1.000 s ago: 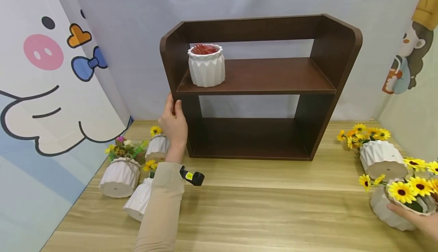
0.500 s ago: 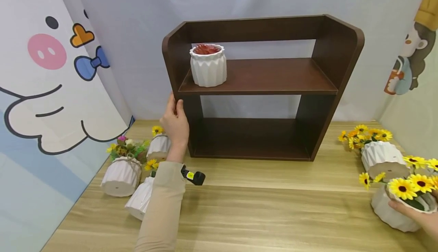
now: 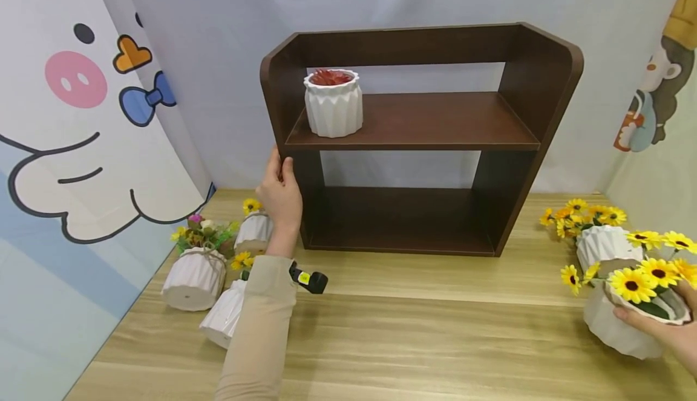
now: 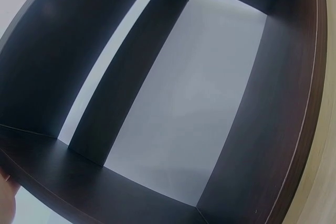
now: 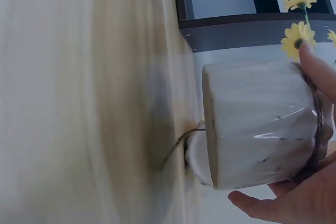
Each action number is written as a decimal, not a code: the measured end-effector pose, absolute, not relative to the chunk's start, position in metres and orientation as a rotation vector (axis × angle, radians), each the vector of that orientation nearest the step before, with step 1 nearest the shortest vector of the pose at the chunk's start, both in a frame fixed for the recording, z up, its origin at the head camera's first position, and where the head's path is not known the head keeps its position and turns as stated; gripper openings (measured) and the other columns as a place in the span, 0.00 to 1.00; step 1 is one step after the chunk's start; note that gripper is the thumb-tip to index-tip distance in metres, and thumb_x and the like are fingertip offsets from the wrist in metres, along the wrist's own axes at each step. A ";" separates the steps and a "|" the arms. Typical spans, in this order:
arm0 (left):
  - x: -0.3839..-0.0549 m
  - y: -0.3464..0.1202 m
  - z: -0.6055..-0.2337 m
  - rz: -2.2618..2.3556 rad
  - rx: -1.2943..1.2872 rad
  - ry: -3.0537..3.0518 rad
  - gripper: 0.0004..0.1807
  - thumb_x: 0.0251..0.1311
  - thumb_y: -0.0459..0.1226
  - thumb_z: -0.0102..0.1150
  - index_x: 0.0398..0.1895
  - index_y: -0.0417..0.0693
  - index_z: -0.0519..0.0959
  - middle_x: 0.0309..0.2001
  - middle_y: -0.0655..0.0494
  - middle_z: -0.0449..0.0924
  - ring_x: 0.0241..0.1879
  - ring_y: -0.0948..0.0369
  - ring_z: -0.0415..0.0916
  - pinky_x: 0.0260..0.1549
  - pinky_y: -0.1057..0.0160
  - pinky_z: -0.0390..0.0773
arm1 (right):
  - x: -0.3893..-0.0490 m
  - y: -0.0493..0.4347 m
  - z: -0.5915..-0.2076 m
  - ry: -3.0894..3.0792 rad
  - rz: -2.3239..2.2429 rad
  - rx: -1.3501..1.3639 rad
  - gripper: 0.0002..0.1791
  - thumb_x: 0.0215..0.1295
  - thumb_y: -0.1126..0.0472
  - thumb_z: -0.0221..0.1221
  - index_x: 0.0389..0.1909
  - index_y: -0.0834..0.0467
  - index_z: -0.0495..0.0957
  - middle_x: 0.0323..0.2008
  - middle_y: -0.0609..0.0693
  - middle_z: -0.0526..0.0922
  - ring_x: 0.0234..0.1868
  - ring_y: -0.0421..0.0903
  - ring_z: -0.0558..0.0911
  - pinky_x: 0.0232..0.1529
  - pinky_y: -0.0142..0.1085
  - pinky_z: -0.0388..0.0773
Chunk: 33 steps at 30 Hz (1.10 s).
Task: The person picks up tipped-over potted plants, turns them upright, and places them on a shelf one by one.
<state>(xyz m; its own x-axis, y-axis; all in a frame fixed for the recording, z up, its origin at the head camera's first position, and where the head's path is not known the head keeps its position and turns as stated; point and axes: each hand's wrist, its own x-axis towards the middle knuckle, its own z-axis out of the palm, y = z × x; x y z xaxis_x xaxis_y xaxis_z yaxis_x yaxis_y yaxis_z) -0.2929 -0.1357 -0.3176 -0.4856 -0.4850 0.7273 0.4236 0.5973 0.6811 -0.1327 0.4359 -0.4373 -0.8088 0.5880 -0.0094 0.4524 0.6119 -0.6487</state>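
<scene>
- Head view: the right hand point(image 3: 667, 331) holds a glossy white ceramic pot of yellow sunflowers point(image 3: 623, 328) near its rim, at the right of the pale wood-grain bench point(image 3: 408, 322).
- Head view: a white pot with orange-yellow flowers point(image 3: 607, 247) lies just beyond; a careless swing could probably knock it.
- Head view: the left hand point(image 3: 280, 198) touches the left side of the dark brown wooden shelf unit point(image 3: 435, 117); whether it grips, cannot tell. A white fluted pot with a red plant point(image 3: 334, 107) stands above.
- Left wrist view: a hard pull could, in my judgement, shift the frame and unsettle that plant.
- Right wrist view: thumb and fingers span the upper end near brown twine point(image 5: 318, 129); the base appears raised. Slick glaze might cause slipping.
</scene>
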 end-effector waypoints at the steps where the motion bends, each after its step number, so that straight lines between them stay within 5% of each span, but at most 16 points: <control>1: -0.293 -0.136 -0.317 -1.083 0.051 -1.773 0.19 0.62 0.40 0.53 0.55 0.45 0.75 0.46 0.46 0.81 0.35 0.49 0.80 0.35 0.52 0.77 | -0.136 0.443 -0.443 -2.632 0.948 -0.813 0.63 0.45 0.39 0.65 0.70 0.63 0.36 0.69 0.68 0.41 0.67 0.67 0.47 0.60 0.60 0.51; 4: -0.292 -0.135 -0.317 -1.087 0.051 -1.767 0.19 0.61 0.40 0.53 0.55 0.45 0.75 0.46 0.45 0.80 0.36 0.49 0.80 0.36 0.52 0.77 | -0.141 0.443 -0.438 -2.603 0.986 -0.701 0.59 0.47 0.41 0.65 0.71 0.57 0.39 0.70 0.65 0.43 0.68 0.63 0.48 0.63 0.55 0.52; 5: -0.292 -0.136 -0.317 -1.089 0.052 -1.764 0.19 0.61 0.40 0.53 0.55 0.45 0.75 0.46 0.45 0.80 0.36 0.49 0.80 0.36 0.52 0.77 | -0.141 0.437 -0.431 -2.602 0.993 -0.689 0.57 0.49 0.41 0.63 0.71 0.55 0.38 0.70 0.63 0.43 0.69 0.60 0.48 0.65 0.47 0.55; 8: -0.292 -0.136 -0.316 -1.093 0.048 -1.769 0.19 0.61 0.40 0.53 0.55 0.45 0.75 0.47 0.46 0.80 0.37 0.50 0.80 0.37 0.53 0.77 | -0.134 0.402 -0.391 -2.602 1.144 -0.618 0.54 0.56 0.46 0.60 0.71 0.57 0.34 0.70 0.64 0.37 0.70 0.60 0.43 0.67 0.47 0.50; 9: -0.292 -0.137 -0.316 -1.093 0.047 -1.774 0.19 0.62 0.40 0.53 0.55 0.46 0.75 0.47 0.46 0.80 0.36 0.50 0.80 0.37 0.53 0.77 | -0.133 0.392 -0.380 -2.613 1.148 -0.624 0.53 0.57 0.46 0.58 0.71 0.58 0.34 0.70 0.64 0.38 0.70 0.58 0.44 0.65 0.39 0.56; 12: -0.291 -0.137 -0.316 -1.098 0.037 -1.784 0.19 0.63 0.41 0.51 0.55 0.46 0.75 0.46 0.46 0.81 0.34 0.50 0.80 0.36 0.53 0.77 | -0.126 0.363 -0.348 -2.623 1.239 -0.527 0.50 0.60 0.48 0.56 0.71 0.59 0.33 0.69 0.68 0.36 0.68 0.65 0.45 0.62 0.51 0.57; 15: -0.291 -0.137 -0.316 -1.097 0.030 -1.785 0.18 0.63 0.41 0.51 0.55 0.47 0.75 0.44 0.46 0.81 0.33 0.50 0.80 0.35 0.53 0.77 | -0.125 0.349 -0.335 -2.639 1.229 -0.440 0.46 0.61 0.49 0.55 0.71 0.53 0.36 0.68 0.68 0.42 0.67 0.59 0.52 0.49 0.25 0.66; 18: -0.291 -0.137 -0.317 -1.085 0.027 -1.786 0.18 0.63 0.42 0.50 0.54 0.47 0.76 0.42 0.46 0.82 0.31 0.50 0.80 0.34 0.53 0.77 | -0.125 0.339 -0.325 -2.638 1.234 -0.328 0.45 0.61 0.52 0.56 0.71 0.54 0.38 0.67 0.69 0.44 0.65 0.60 0.55 0.34 0.17 0.64; 21: -0.292 -0.137 -0.318 -1.078 0.028 -1.785 0.19 0.63 0.43 0.50 0.54 0.47 0.76 0.41 0.46 0.82 0.31 0.50 0.79 0.33 0.53 0.76 | -0.128 0.329 -0.319 -2.654 1.198 -0.309 0.48 0.60 0.51 0.58 0.71 0.55 0.37 0.67 0.70 0.44 0.63 0.63 0.57 0.38 0.21 0.69; 23: -0.292 -0.137 -0.318 -1.075 0.031 -1.781 0.18 0.63 0.43 0.51 0.54 0.47 0.76 0.41 0.46 0.82 0.31 0.50 0.79 0.33 0.53 0.76 | -0.130 0.323 -0.313 -2.684 1.154 -0.297 0.49 0.59 0.49 0.58 0.71 0.58 0.37 0.67 0.72 0.45 0.60 0.69 0.58 0.43 0.36 0.72; 25: -0.292 -0.137 -0.317 -1.072 0.034 -1.775 0.18 0.62 0.42 0.52 0.54 0.47 0.76 0.41 0.45 0.82 0.30 0.49 0.79 0.32 0.52 0.76 | -0.133 0.317 -0.306 -2.717 1.103 -0.286 0.49 0.58 0.46 0.58 0.70 0.60 0.39 0.65 0.74 0.48 0.56 0.71 0.61 0.37 0.39 0.72; 30: -0.293 -0.137 -0.317 -1.064 0.032 -1.775 0.18 0.62 0.42 0.52 0.54 0.47 0.76 0.42 0.46 0.82 0.30 0.50 0.80 0.32 0.53 0.77 | -0.139 0.305 -0.292 -2.741 1.052 -0.173 0.46 0.58 0.45 0.57 0.69 0.62 0.45 0.60 0.74 0.58 0.50 0.66 0.65 0.25 0.25 0.61; 33: -0.294 -0.137 -0.318 -1.068 0.025 -1.783 0.18 0.63 0.43 0.50 0.54 0.48 0.76 0.43 0.47 0.82 0.32 0.51 0.80 0.33 0.54 0.77 | -0.142 0.296 -0.284 -2.728 1.054 -0.133 0.45 0.58 0.46 0.57 0.69 0.61 0.47 0.59 0.72 0.60 0.49 0.63 0.65 0.29 0.26 0.60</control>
<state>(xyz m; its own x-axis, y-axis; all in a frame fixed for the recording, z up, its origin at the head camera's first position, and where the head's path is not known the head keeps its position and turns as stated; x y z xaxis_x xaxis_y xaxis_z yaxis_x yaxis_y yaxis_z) -0.2936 -0.1374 -0.3183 -0.4860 -0.4643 0.7404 0.4340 0.6071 0.6657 -0.1417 0.2963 -0.2841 -0.9732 0.1599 0.1653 0.0072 0.7396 -0.6730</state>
